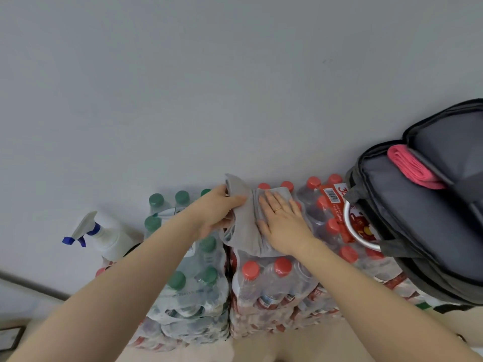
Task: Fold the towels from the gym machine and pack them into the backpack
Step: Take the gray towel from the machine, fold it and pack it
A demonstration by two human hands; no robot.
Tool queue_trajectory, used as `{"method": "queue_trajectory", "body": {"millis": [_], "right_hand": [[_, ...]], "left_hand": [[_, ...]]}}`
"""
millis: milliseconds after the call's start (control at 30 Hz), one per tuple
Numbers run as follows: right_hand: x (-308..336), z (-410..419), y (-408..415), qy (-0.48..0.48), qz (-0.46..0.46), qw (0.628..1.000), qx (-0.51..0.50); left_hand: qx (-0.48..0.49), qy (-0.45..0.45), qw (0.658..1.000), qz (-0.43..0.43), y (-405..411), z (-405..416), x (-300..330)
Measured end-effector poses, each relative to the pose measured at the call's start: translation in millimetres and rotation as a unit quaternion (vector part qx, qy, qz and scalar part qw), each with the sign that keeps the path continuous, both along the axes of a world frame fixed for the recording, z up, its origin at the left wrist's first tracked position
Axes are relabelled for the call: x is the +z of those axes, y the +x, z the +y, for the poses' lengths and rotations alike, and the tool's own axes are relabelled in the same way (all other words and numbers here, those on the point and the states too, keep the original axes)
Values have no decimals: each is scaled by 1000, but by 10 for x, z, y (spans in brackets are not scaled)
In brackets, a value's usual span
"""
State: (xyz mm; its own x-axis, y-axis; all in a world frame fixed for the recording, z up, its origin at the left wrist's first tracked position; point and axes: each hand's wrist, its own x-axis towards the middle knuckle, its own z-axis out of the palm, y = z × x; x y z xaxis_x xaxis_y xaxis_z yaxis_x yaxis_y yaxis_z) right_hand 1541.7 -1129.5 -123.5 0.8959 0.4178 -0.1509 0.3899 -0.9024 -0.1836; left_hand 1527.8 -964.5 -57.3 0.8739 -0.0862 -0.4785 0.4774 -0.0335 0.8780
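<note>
Beside the hands (pixel 251 215), backpack (pixel 423 231) crowds red-capped bottles (pixel 264 278).

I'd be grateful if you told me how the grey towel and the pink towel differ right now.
The grey towel lies on the shrink-wrapped bottle packs, while the pink towel sits in the open backpack. The grey towel is only partly folded, whereas the pink towel is a compact folded bundle. The left hand grips the grey towel and the right hand presses it flat; no hand touches the pink towel. Both are soft cloth.
</note>
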Motion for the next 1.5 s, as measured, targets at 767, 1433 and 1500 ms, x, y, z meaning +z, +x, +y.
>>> {"method": "queue_trajectory", "body": {"millis": [767, 1433, 1500], "right_hand": [[164, -563, -57, 406, 174, 887, -131], [402, -598, -438, 65, -51, 993, 80], [404, -582, -479, 49, -59, 994, 79]], "left_hand": [[-333, 427, 794, -276, 90, -501, -554], [-492, 404, 658, -402, 115, -55, -602], [-488, 396, 652, -424, 156, -42, -637]]}}
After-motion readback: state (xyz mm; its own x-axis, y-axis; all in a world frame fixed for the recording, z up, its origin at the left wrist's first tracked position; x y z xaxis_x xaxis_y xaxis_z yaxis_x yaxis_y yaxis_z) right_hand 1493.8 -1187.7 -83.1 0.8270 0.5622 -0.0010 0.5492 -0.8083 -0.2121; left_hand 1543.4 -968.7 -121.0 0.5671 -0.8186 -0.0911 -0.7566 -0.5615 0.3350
